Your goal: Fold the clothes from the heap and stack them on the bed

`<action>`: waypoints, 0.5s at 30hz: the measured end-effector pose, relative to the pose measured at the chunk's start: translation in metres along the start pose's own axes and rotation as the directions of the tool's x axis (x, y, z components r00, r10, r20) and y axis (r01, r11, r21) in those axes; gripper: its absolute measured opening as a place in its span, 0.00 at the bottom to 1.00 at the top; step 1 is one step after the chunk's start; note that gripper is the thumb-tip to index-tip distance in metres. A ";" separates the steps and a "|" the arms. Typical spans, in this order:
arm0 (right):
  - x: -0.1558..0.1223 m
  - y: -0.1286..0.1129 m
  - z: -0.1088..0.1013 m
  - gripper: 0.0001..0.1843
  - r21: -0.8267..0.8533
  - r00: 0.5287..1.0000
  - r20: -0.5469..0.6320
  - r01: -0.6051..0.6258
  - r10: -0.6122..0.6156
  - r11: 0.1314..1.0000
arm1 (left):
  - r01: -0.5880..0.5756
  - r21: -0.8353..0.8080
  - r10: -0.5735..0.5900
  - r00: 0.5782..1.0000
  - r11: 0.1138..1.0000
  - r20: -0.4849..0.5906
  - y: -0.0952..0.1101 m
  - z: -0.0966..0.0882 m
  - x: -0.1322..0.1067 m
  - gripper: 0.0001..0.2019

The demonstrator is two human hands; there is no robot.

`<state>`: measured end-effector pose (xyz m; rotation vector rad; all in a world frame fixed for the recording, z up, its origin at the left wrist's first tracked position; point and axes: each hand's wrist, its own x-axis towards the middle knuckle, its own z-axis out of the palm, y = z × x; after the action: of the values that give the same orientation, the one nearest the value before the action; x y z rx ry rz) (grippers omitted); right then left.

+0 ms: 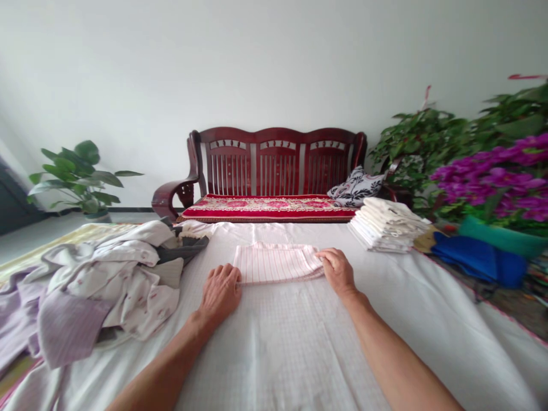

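A white garment with pink stripes (276, 264) lies folded into a flat, wide piece on the white sheet (274, 348) before me. At its near left corner my left hand (220, 290) rests with curled fingers, closed on the edge; the fingertips are partly hidden. My right hand (339, 273) pinches the right edge of the garment between thumb and fingers. What kind of clothing it is cannot be made out in its folded form.
A loose heap of clothes (124, 279) lies at left, a stack of folded white clothes (385, 225) at right. Beyond the sheet stands a wooden bench (276, 165) with a patterned cushion (358, 185). Purple flowers (499, 180) and a blue cloth (479, 260) are on the right.
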<state>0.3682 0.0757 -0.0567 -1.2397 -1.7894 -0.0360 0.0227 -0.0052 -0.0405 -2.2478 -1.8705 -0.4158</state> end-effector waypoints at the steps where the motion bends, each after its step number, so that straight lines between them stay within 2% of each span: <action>1: 0.000 0.000 0.000 0.17 -0.014 1.000 0.022 -0.007 0.007 1.000 | -0.007 0.007 0.007 1.000 1.000 -0.002 0.000 -0.001 -0.001 0.09; 5: -0.003 0.004 -0.001 0.18 -0.113 0.989 0.129 -0.051 0.065 0.992 | -0.041 0.035 0.041 0.999 0.999 -0.005 0.001 -0.007 -0.003 0.05; 9: -0.001 0.005 -0.003 0.20 -0.163 0.993 0.057 -0.095 0.106 0.982 | 0.017 -0.002 -0.017 0.999 1.000 -0.040 -0.001 -0.011 0.009 0.15; 12: 0.008 -0.009 0.000 0.23 -0.161 1.000 0.001 -0.011 0.012 0.987 | 0.046 -0.111 -0.054 0.996 0.993 -0.073 0.003 -0.012 0.033 0.17; 15: 0.017 -0.032 0.012 0.24 -0.199 0.991 0.086 0.115 -0.100 0.973 | -0.011 -0.160 0.001 0.998 0.987 -0.060 0.017 -0.005 0.058 0.18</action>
<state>0.3352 0.0777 -0.0372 -1.3002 -1.9555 -0.2432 0.0486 0.0441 -0.0160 -2.3123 -1.8606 -0.6470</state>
